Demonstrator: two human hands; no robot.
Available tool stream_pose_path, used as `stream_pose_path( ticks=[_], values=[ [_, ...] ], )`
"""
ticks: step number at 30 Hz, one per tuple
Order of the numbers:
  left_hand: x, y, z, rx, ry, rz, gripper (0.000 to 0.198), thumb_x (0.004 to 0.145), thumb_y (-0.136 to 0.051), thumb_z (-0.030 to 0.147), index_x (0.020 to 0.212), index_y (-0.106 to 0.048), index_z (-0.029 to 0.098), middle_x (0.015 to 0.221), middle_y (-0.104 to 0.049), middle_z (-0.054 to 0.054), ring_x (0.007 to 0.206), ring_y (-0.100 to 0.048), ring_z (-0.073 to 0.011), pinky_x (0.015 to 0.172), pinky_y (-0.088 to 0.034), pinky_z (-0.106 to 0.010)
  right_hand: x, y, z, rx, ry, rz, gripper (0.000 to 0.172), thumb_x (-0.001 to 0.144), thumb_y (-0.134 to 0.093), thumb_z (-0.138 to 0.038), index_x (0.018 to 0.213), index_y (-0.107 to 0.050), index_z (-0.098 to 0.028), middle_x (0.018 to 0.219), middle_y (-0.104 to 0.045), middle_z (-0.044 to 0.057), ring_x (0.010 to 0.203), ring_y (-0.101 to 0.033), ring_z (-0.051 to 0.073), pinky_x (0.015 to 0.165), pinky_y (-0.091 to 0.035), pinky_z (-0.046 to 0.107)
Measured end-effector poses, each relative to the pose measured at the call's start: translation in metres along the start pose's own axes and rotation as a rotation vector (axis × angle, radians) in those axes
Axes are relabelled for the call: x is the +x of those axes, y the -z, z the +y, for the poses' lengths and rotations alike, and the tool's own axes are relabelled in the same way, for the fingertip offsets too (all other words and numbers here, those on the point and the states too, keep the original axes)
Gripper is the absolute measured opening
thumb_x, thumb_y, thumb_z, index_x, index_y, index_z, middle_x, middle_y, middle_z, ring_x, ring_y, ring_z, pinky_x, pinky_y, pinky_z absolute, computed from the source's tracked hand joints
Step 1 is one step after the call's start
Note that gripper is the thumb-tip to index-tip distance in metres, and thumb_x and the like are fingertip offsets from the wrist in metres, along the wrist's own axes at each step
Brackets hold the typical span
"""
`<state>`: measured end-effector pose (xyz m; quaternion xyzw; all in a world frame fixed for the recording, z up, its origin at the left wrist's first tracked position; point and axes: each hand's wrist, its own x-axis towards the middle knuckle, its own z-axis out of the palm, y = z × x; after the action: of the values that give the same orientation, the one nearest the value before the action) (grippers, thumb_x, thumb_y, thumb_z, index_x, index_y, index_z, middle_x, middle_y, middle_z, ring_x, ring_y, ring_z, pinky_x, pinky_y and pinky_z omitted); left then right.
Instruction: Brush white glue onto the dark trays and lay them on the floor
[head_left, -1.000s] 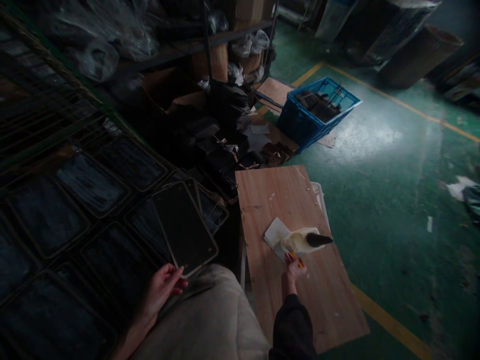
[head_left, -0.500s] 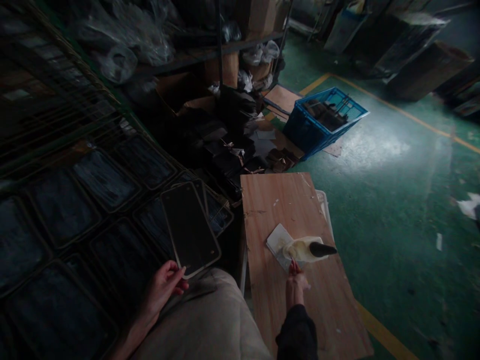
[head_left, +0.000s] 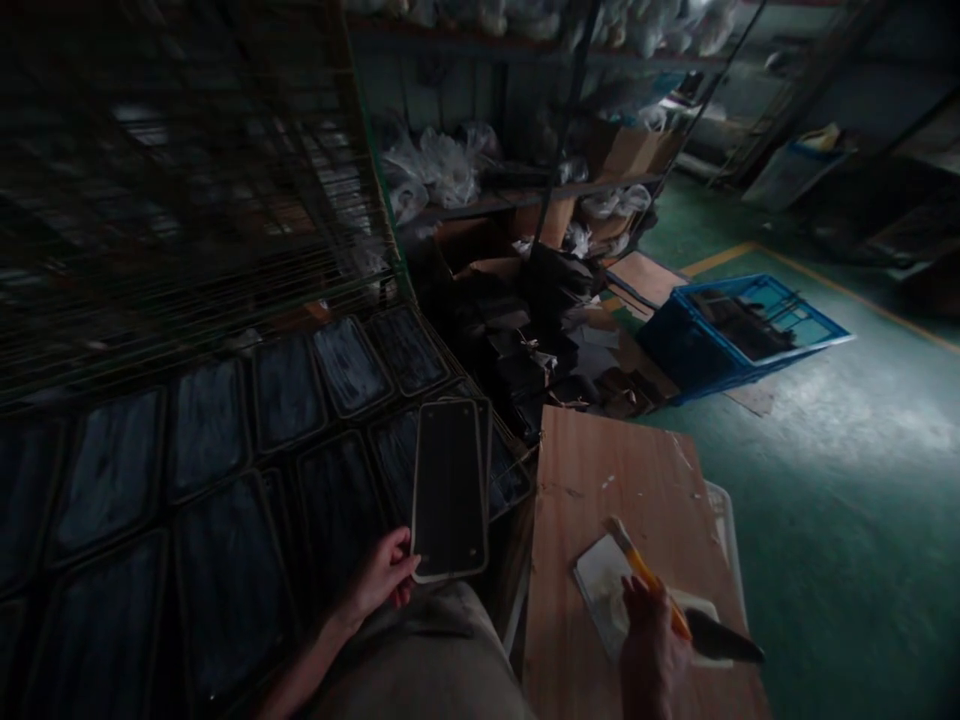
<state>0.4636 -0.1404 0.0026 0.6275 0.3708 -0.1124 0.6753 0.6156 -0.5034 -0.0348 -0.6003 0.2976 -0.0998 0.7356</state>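
My left hand [head_left: 382,578] pinches the lower left corner of a dark rectangular panel [head_left: 450,490] with a pale rim and rounded corners. A second similar panel [head_left: 486,450] shows partly behind it. My right hand [head_left: 652,630] is closed around the orange handle of a paintbrush [head_left: 636,560], whose bristles point up and away, above a wooden board [head_left: 577,455]. Under the brush lies a whitish flat plate [head_left: 598,575]. A pale container with a dark tapered end [head_left: 727,638] lies on the board, partly hidden by my right hand.
Several dark panels [head_left: 210,420] lie in rows on the left beside a wire rack [head_left: 300,270]. A blue crate [head_left: 667,350] with dark pieces stands on the green floor. Black bundles and cardboard [head_left: 525,330] are heaped before shelves of plastic bags [head_left: 442,165].
The brush has come up from the pale container and now shows above the plate. My left hand still holds the panel, which stands more upright in view. The camera has turned left and up.
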Motion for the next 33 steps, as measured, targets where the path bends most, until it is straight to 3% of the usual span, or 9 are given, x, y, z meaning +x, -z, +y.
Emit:
stream_pose_path(
  ticks=[2, 7, 11, 15, 21, 26, 30, 33],
  values=[
    [0.002, 0.002, -0.001, -0.005, 0.001, -0.001, 0.046, 0.064, -0.069, 0.055, 0.088, -0.050, 0.020, 0.050, -0.058, 0.006, 0.035, -0.054, -0.0110, 0.033, -0.036, -0.018, -0.011, -0.045, -0.028, 0.037, 0.010, -0.060, 0.038, 0.071, -0.078, -0.045, 0.094, -0.067, -0.017, 0.069, -0.072, 0.001, 0.061, -0.071, 0.017, 0.056, -0.060, 0.024],
    [0.009, 0.009, -0.003, 0.025, -0.011, -0.066, 0.038, 0.066, -0.068, 0.047, 0.086, -0.050, 0.020, 0.045, -0.055, 0.008, 0.031, -0.050, -0.0104, 0.034, -0.034, -0.019, -0.065, -0.148, -0.076, -0.142, 0.265, -0.590, 0.037, 0.085, -0.066, -0.046, 0.106, -0.065, -0.016, 0.076, -0.071, 0.002, 0.060, -0.068, 0.016, 0.058, -0.057, 0.029],
    [0.011, 0.010, -0.004, 0.026, -0.022, -0.077, 0.033, 0.067, -0.068, 0.044, 0.082, -0.048, 0.021, 0.045, -0.057, 0.007, 0.030, -0.049, -0.0099, 0.033, -0.033, -0.018, -0.092, -0.203, -0.077, -0.419, 0.444, -0.944, 0.037, 0.089, -0.059, -0.048, 0.108, -0.065, -0.017, 0.076, -0.071, 0.004, 0.064, -0.069, 0.018, 0.058, -0.055, 0.027],
    [0.012, 0.003, -0.012, -0.047, -0.045, -0.057, 0.036, 0.068, -0.068, 0.048, 0.078, -0.044, 0.023, 0.046, -0.055, 0.008, 0.031, -0.051, -0.0105, 0.033, -0.032, -0.018, -0.093, -0.240, -0.072, -0.630, 0.633, -1.143, 0.035, 0.093, -0.052, -0.045, 0.110, -0.067, -0.018, 0.079, -0.072, 0.004, 0.067, -0.069, 0.016, 0.059, -0.052, 0.023],
    [0.009, -0.007, -0.019, -0.103, -0.097, 0.075, 0.035, 0.071, -0.066, 0.049, 0.075, -0.042, 0.023, 0.047, -0.055, 0.007, 0.034, -0.054, -0.0117, 0.032, -0.032, -0.018, -0.090, -0.278, -0.077, -0.868, 1.024, -1.243, 0.033, 0.097, -0.045, -0.038, 0.113, -0.067, -0.020, 0.080, -0.073, 0.004, 0.069, -0.069, 0.017, 0.057, -0.046, 0.021],
    [0.009, -0.008, -0.018, -0.136, -0.093, 0.085, 0.034, 0.070, -0.067, 0.048, 0.073, -0.043, 0.023, 0.048, -0.055, 0.007, 0.033, -0.053, -0.0110, 0.033, -0.032, -0.019, -0.094, -0.294, -0.074, -0.941, 1.167, -1.300, 0.033, 0.098, -0.041, -0.035, 0.114, -0.067, -0.023, 0.094, -0.074, 0.004, 0.075, -0.069, 0.016, 0.059, -0.045, 0.021],
    [0.009, -0.006, -0.021, -0.146, -0.114, 0.074, 0.033, 0.072, -0.065, 0.048, 0.076, -0.044, 0.023, 0.052, -0.057, 0.006, 0.035, -0.055, -0.0122, 0.034, -0.034, -0.021, -0.094, -0.288, -0.065, -0.978, 1.181, -1.328, 0.034, 0.098, -0.041, -0.035, 0.114, -0.067, -0.022, 0.093, -0.074, 0.005, 0.073, -0.069, 0.016, 0.057, -0.044, 0.021],
    [0.007, -0.004, -0.022, -0.153, -0.132, 0.059, 0.033, 0.073, -0.063, 0.049, 0.077, -0.044, 0.023, 0.051, -0.057, 0.007, 0.036, -0.055, -0.0119, 0.035, -0.035, -0.021, -0.095, -0.267, -0.065, -1.016, 1.145, -1.339, 0.034, 0.099, -0.040, -0.035, 0.111, -0.068, -0.021, 0.087, -0.074, 0.005, 0.069, -0.068, 0.017, 0.055, -0.043, 0.022]
  ],
)
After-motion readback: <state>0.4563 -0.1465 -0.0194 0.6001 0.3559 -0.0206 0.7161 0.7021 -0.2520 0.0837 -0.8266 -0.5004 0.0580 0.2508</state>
